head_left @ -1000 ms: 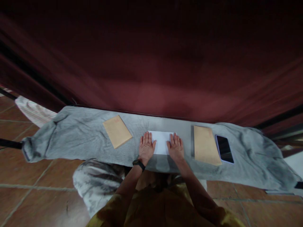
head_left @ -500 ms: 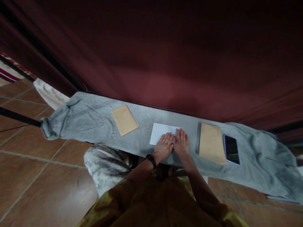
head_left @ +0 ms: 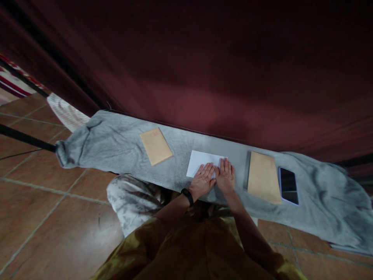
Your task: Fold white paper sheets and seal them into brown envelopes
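Note:
A white sheet of paper [head_left: 198, 160] lies flat on the grey cloth [head_left: 122, 144] in front of me. My left hand [head_left: 202, 179], with a dark band on its wrist, rests palm down on the paper's lower part, fingers extended. Beside it, my right hand [head_left: 225, 177] lies flat over the paper's right end, fingers stretched out. The two hands touch or nearly touch at the thumbs. To the left is a brown envelope [head_left: 156, 146]; to the right is a thicker-looking stack of brown envelopes [head_left: 264, 177].
A phone with a purple edge [head_left: 288, 185] lies right of the stack. Behind the cloth-covered surface hangs a dark red curtain [head_left: 186, 97]. Black bars [head_left: 26, 138] stand at the left, over a tiled floor [head_left: 43, 210].
The whole view has shifted slightly, so things appear a little further right. Both hands remain flat on the paper, in nearly the same pose.

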Motion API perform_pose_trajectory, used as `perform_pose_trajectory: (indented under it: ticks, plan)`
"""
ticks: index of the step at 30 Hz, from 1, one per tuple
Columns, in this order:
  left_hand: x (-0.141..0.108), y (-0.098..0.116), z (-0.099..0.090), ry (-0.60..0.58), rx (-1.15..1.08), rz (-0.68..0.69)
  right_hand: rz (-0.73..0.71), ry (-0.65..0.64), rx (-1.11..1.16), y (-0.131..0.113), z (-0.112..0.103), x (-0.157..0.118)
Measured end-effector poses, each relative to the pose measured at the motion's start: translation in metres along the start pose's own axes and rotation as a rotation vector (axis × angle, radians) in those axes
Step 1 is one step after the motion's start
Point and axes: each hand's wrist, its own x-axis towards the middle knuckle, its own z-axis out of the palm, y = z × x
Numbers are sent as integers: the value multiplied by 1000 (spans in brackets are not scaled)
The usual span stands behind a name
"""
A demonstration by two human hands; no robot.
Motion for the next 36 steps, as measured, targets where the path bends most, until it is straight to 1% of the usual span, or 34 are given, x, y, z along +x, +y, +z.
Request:
perform_pose_trajectory:
  ticks: [6, 9, 12, 15, 17, 19, 24, 28, 32, 36]
  plan:
    - [0, -1, -3, 9, 3, -13, 4, -1, 26, 5, -6, -8]
    - [-2, -7, -5, 15, 15, -49, 17, 12, 29, 7, -8, -12]
    - [-1, -18, -9, 15, 24, -111, 9, 40, 26, 8, -8, -15]
    - [3, -28, -10, 25, 43, -203, 7, 69, 20, 8, -8, -16]
    - [8, -30, -8, 40, 59, -275, 8, 82, 16, 7, -7, -16]
    - [15, -28, -3, 50, 60, -311, 8, 86, 14, 7, -6, -16]
    - [38, -22, 9, 40, -1, -198, 16, 65, 7, 7, -6, -15]
    - [49, -31, 6, 49, 11, -211, 18, 68, 3, 6, -8, -14]
    - [46, -46, 0, 36, 56, -249, 37, 64, 17, 6, -8, -15]
    - [39, -50, -4, 35, 91, -275, 92, 25, 41, -5, -6, -5]
